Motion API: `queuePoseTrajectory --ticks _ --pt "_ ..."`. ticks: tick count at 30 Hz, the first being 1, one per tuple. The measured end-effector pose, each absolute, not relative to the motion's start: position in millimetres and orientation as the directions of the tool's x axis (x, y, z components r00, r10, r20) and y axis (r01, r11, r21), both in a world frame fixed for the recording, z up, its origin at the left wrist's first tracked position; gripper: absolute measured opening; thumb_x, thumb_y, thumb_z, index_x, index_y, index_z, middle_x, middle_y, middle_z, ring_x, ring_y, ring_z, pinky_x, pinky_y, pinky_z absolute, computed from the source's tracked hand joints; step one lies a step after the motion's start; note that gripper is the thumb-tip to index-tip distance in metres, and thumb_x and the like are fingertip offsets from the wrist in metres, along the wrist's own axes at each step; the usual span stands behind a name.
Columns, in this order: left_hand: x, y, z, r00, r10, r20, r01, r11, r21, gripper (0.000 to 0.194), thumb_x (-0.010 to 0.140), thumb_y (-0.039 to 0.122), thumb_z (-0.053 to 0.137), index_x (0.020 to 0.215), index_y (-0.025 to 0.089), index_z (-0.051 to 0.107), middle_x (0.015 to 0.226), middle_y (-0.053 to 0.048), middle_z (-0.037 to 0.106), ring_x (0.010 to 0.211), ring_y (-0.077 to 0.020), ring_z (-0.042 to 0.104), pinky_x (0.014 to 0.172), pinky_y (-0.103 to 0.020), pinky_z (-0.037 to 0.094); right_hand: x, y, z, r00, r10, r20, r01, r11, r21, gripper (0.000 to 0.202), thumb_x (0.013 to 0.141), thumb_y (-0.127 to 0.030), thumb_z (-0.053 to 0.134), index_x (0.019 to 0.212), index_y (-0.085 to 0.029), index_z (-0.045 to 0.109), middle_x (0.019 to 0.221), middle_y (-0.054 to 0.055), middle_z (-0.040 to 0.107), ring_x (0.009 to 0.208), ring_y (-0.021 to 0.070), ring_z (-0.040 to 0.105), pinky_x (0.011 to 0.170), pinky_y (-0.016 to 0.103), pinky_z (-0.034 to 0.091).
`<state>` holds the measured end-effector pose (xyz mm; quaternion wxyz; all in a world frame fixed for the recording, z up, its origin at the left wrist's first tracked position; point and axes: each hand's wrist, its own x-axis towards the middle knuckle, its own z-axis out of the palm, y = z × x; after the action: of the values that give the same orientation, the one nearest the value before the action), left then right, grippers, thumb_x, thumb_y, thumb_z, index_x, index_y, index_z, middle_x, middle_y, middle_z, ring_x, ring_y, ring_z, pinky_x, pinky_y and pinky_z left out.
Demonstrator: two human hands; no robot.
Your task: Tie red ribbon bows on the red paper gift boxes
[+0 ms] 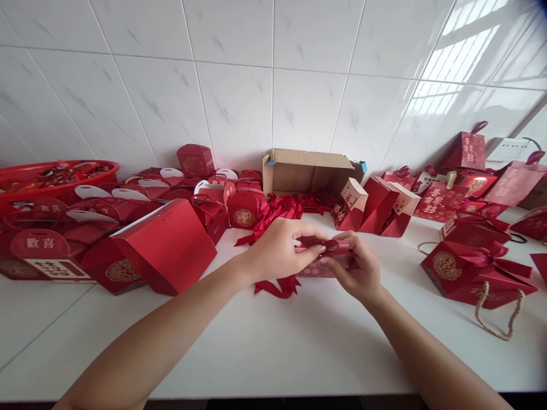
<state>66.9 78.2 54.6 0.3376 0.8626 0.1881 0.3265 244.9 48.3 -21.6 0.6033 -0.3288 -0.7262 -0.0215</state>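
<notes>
Near the middle of the white table, my left hand (280, 249) and my right hand (358, 265) meet over a small red patterned box (316, 269). Both pinch a dark red ribbon (337, 246) at the top of that box, thumbs and fingers closed on it. My hands cover much of the box. Loose red ribbons (280, 213) lie in a heap just behind my left hand, and more ribbon ends (280, 287) show below my left wrist. The heap reaches back to an open cardboard box (311, 171) lying on its side.
Many red gift boxes (171, 245) crowd the left, with a red basin (98, 168) behind them. Three open red boxes (378, 208) stand right of the cardboard box. At the right are a bow-tied box (465, 276) with a rope handle and several red bags (444, 199). A tiled wall (235, 97) rises behind.
</notes>
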Motion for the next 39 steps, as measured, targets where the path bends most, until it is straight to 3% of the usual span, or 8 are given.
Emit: queuePoseTrajectory --ticks 5,11,23,32,39 --pt "70 84 46 0.687 0.546 0.48 0.036 -0.685 0.728 0.031 0.076 0.008 0.055 0.104 0.016 0.065 0.101 -0.006 0.068 0.096 -0.0169 0.065 0.082 -0.027 0.055 244 52 -25 0.151 0.58 0.801 0.405 0.703 -0.585 0.018 0.076 -0.022 0.069 0.078 -0.022 0.051 0.081 0.002 0.063 0.072 0.0164 0.062 0.06 0.029 0.052" --pt "78 96 28 0.648 0.575 0.5 0.01 -0.663 0.749 0.027 0.076 0.007 0.055 0.1 0.016 0.063 0.097 -0.005 0.069 0.092 -0.0149 0.065 0.084 -0.028 0.055 242 55 -24 0.208 0.657 0.724 0.316 0.656 -0.686 0.023 0.073 -0.022 0.072 0.069 -0.021 0.05 0.085 0.004 0.069 0.077 0.0181 0.066 0.066 0.031 0.055" --pt "83 97 21 0.543 0.62 0.566 0.064 -0.703 0.708 0.006 0.076 0.012 0.056 0.078 0.015 0.06 0.079 -0.003 0.066 0.078 -0.0137 0.063 0.074 -0.027 0.054 244 57 -25 0.235 0.679 0.696 0.298 0.631 -0.716 0.02 0.073 -0.026 0.072 0.073 -0.02 0.053 0.073 0.001 0.064 0.068 0.015 0.061 0.062 0.028 0.052" --pt "83 96 19 0.605 0.585 0.541 -0.031 -0.661 0.749 0.029 0.078 0.008 0.054 0.105 0.018 0.053 0.102 -0.007 0.063 0.101 -0.0157 0.061 0.09 -0.032 0.05 244 54 -21 0.23 0.739 0.633 0.217 0.595 -0.774 0.036 0.069 -0.028 0.075 0.063 -0.02 0.04 0.061 -0.003 0.057 0.05 0.0093 0.047 0.043 0.021 0.039" --pt "81 94 24 0.628 0.626 0.463 0.013 -0.603 0.798 0.016 0.08 0.012 0.054 0.094 0.019 0.049 0.097 -0.004 0.057 0.095 -0.0148 0.059 0.087 -0.032 0.05 243 54 -20 0.23 0.734 0.639 0.226 0.598 -0.769 0.036 0.07 -0.029 0.074 0.063 -0.02 0.04 0.06 -0.004 0.054 0.05 0.0092 0.047 0.044 0.021 0.038"
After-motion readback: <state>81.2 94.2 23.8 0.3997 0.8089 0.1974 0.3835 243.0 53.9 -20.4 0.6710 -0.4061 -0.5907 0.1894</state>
